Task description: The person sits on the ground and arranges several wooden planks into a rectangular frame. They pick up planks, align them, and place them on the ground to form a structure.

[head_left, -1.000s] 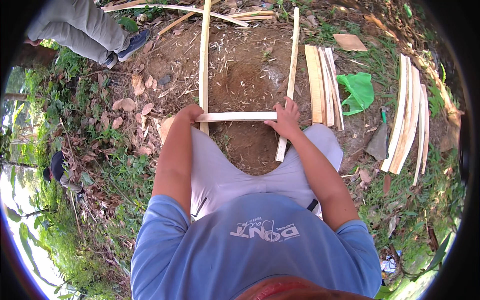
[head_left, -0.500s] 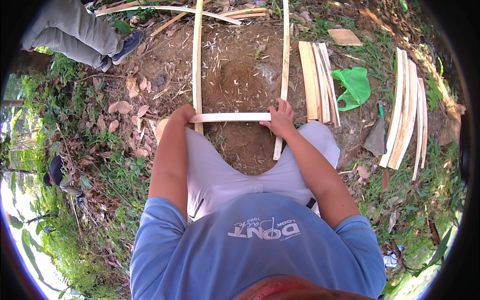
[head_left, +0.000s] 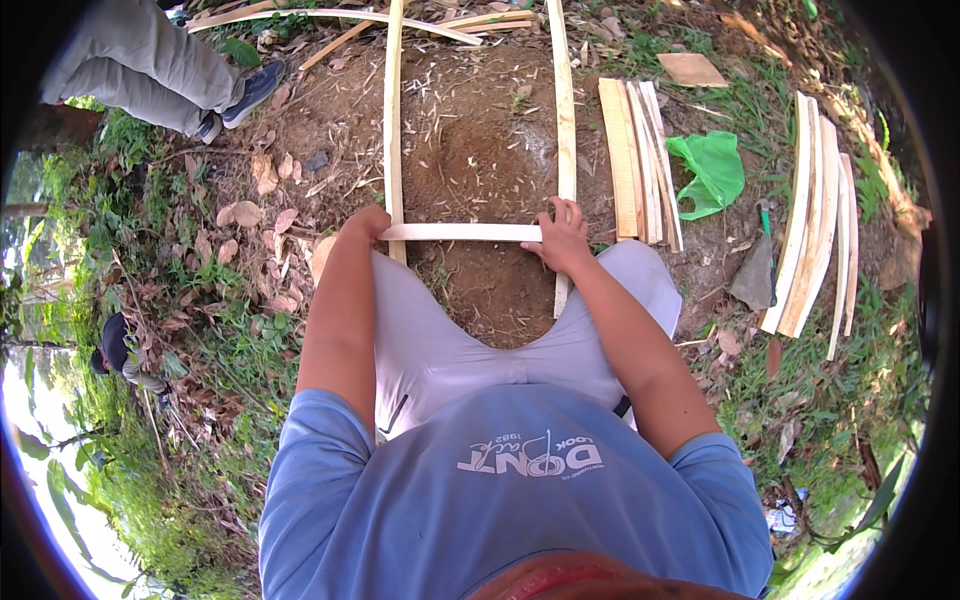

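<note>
A short, pale wooden slat (head_left: pixel 462 233) lies crosswise over two long wooden strips that run away from me over the ground. My left hand (head_left: pixel 368 224) is closed at the slat's left end, beside the left long strip (head_left: pixel 394 120); its fingertips are partly hidden. The slat's right end is gripped by my right hand (head_left: pixel 562 238), thumb on the near side and fingers over the right long strip (head_left: pixel 566 130). That strip's near end shows past my hand, beside my right knee.
Bundled wooden slats (head_left: pixel 640 165) lie to the right, with a green plastic bag (head_left: pixel 708 172) beside them. Farther right are a green-handled blade tool (head_left: pixel 765 225) and more strips (head_left: pixel 805 225). A person's legs (head_left: pixel 165 70) stand at far left; another person (head_left: pixel 118 345) is lower left.
The right long strip has swung, its far end shifting left, so it lies closer to parallel with the left one. Both hands stay nearly in place on the slat.
</note>
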Available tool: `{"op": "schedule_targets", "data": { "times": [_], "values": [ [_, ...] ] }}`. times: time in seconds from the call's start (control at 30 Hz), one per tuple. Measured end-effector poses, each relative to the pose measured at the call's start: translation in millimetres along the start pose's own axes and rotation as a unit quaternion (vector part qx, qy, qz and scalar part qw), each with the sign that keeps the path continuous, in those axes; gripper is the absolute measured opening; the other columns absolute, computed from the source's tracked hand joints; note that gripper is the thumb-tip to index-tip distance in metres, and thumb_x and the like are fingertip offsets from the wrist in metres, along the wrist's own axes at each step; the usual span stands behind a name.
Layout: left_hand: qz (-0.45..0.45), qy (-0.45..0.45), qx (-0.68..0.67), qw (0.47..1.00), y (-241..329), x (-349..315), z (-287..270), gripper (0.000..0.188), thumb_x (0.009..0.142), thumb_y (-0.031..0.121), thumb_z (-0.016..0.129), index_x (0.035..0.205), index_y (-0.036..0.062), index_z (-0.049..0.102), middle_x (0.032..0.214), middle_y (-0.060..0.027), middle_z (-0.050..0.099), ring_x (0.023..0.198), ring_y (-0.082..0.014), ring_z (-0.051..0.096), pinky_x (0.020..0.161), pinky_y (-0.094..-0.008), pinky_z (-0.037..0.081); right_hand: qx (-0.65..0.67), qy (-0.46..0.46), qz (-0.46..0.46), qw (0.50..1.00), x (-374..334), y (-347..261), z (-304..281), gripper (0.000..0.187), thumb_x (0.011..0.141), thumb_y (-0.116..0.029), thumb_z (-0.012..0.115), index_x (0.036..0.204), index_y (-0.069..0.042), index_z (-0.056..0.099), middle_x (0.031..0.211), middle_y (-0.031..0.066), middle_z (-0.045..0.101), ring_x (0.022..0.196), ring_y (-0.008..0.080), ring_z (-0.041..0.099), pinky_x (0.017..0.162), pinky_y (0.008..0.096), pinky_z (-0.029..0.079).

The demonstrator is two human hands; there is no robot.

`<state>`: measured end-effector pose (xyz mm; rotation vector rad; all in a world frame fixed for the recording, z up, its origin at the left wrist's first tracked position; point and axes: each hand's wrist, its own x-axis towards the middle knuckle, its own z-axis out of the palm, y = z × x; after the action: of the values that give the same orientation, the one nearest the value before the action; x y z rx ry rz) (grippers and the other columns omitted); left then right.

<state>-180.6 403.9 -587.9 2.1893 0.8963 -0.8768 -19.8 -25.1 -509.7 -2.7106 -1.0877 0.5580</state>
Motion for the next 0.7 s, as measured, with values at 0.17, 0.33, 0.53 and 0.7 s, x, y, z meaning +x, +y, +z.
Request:
{"op": "schedule_targets", "data": {
  "times": [0.17, 0.33, 0.53, 0.7],
  "values": [
    [-0.030, -0.004, 0.010, 1.000, 21.2, -11.3, -6.4, 0.034, 0.091, 0.018, 0.052, 0.095, -0.0089, 0.072, 0.086, -0.0214, 0.072, 0.064, -0.0312, 0.068, 0.056, -0.0459, 0.052, -0.001, -0.009, 0.012, 1.000, -0.2, 2.3, 0.1, 0.068, 0.090, -0.053, 0.073, 0.138, -0.008, 0.056, 0.164, 0.0182, 0.024, 0.153, 0.0404, 0.013, 0.115, 0.0645, 0.026],
    [-0.025, 0.010, 0.011, 1.000, 2.9, -3.9, -2.5, 0.029, 0.093, 0.016, 0.058, 0.091, -0.0073, 0.074, 0.080, -0.0192, 0.071, 0.062, -0.0269, 0.069, 0.053, -0.0433, 0.053, 0.006, -0.011, 0.002, 1.000, 2.8, -2.3, 0.2, 0.067, 0.090, -0.053, 0.073, 0.136, -0.007, 0.057, 0.165, 0.0180, 0.022, 0.153, 0.0403, 0.012, 0.115, 0.0652, 0.026],
    [-0.033, 0.007, -0.029, 0.999, 14.4, -11.1, -3.9, 0.030, 0.092, 0.015, 0.054, 0.095, -0.0096, 0.072, 0.085, -0.0204, 0.071, 0.063, -0.0298, 0.068, 0.055, -0.0455, 0.052, 0.008, -0.010, 0.003, 1.000, 3.5, 2.1, 2.5, 0.067, 0.089, -0.053, 0.074, 0.132, -0.005, 0.059, 0.164, 0.0181, 0.023, 0.153, 0.0408, 0.012, 0.114, 0.0637, 0.028],
    [-0.032, 0.029, -0.057, 0.997, 14.2, -24.4, -6.3, 0.034, 0.092, 0.015, 0.049, 0.099, -0.0103, 0.071, 0.094, -0.0224, 0.073, 0.065, -0.0325, 0.068, 0.058, -0.0467, 0.053, 0.008, -0.016, -0.001, 1.000, 4.8, 0.5, 1.5, 0.066, 0.089, -0.052, 0.074, 0.131, -0.004, 0.059, 0.164, 0.0184, 0.023, 0.153, 0.0415, 0.011, 0.115, 0.0619, 0.029]
  ]
}}
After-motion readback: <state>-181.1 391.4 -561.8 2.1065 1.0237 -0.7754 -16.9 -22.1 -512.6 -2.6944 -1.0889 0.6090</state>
